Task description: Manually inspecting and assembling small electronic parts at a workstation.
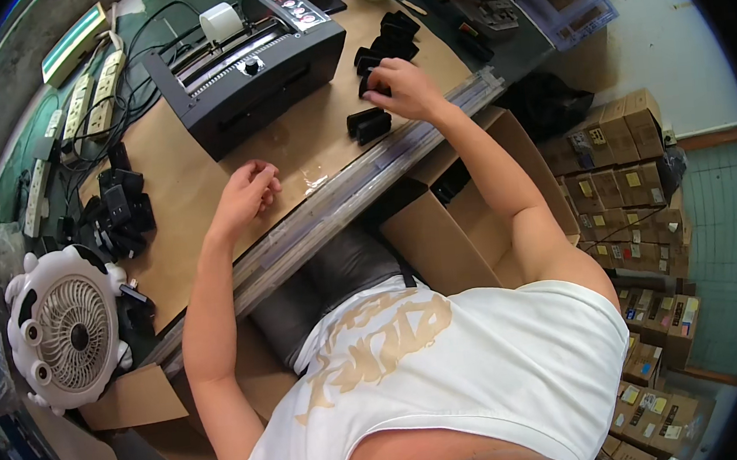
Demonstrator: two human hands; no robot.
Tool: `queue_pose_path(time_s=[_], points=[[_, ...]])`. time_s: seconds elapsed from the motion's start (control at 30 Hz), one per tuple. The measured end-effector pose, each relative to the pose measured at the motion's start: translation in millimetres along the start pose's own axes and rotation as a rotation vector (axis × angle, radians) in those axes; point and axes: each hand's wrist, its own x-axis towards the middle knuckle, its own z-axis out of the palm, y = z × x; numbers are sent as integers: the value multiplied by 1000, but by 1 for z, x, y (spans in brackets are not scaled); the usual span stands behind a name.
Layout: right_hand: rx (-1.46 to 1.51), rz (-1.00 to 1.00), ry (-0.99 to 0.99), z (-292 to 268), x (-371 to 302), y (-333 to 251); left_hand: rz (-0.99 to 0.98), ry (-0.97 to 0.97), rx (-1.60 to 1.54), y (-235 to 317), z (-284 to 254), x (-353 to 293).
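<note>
My right hand is at the far right of the table, its fingers bent round a small black block-shaped piece that they partly hide. More black pieces lie bunched just beyond it. Nearer the table edge, two similar black pieces sit side by side. My left hand rests low over the brown tabletop, fingers loosely curled and nothing seen in them. Between and beyond my hands stands a dark grey tabletop machine with a white roll and a button panel.
A tangle of black adapters and power strips occupies the left side. A white fan stands near the left corner. Against the table's near edge is an open cardboard box. Stacked cartons line the right wall.
</note>
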Motion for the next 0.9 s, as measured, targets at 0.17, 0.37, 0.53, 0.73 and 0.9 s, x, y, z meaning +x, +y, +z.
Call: queue_pose_path(time_s=[0.17, 0.37, 0.53, 0.73, 0.9], points=[[157, -226, -149, -6, -2, -7, 1, -6, 20, 1, 0, 1], [195, -222, -269, -8, -3, -8, -2, 9, 16, 5, 3, -3], [181, -245, -240, 15, -5, 8, -4, 8, 7, 7, 4, -4], [74, -59, -155, 22, -4, 16, 11, 2, -5, 2, 2, -1], [-26, 40, 72, 41, -3, 23, 0, 2, -3, 8, 3, -4]])
